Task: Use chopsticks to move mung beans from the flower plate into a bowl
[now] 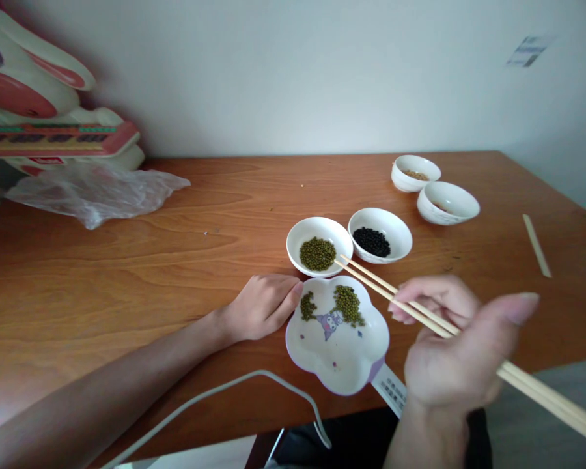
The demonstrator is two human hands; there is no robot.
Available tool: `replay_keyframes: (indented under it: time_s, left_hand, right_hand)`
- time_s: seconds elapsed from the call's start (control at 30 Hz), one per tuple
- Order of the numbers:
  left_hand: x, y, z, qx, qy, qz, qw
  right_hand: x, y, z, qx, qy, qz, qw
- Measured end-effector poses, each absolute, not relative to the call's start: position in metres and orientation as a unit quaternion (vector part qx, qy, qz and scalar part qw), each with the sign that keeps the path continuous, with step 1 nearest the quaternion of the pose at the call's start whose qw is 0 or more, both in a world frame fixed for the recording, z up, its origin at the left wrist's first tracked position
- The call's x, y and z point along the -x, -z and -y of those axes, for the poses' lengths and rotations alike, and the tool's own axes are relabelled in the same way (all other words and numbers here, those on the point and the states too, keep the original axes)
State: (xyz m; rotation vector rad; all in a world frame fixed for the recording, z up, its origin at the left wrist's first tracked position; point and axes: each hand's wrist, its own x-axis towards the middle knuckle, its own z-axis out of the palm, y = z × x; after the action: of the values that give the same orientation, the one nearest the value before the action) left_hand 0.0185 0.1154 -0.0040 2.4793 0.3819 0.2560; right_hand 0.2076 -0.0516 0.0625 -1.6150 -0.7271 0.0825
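Note:
My right hand (449,345) is closed around a pair of wooden chopsticks (390,291). Their tips reach the right inner side of a white bowl (342,238) with green mung beans (317,254); no bean shows between the tips. A white flower-shaped plate (342,365) with a lilac rim and a cartoon figure lies in front of that bowl. On the plate are two groups of mung beans, a larger one (348,305) and a smaller one (307,306). My left hand (264,306) rests on the table with fingers folded, gripping the plate's upper left edge.
Touching the mung bean bowl is a bowl (400,238) of black beans (371,241). Two more white bowls (416,161) (453,195) stand farther back. A wooden strip (536,245) lies right. A plastic bag (102,192), a rabbit-like toy (53,117) and a pale curved bar (254,376) are leftward.

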Motion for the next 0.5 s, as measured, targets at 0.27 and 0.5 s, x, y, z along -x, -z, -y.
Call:
replay_keyframes:
  time_s: [0.27,0.5]
  left_hand:
    - [-0.018,0.006,-0.115,-0.936,-0.091,-0.147,0.307]
    - [-0.018,0.004,-0.115,-0.932,-0.093,-0.149,0.317]
  right_hand:
    - [-0.23,-0.046,0.099,0.728,-0.02,0.339,0.596]
    - [-0.227,-0.046,0.124,0.759,-0.124,0.382,0.513]
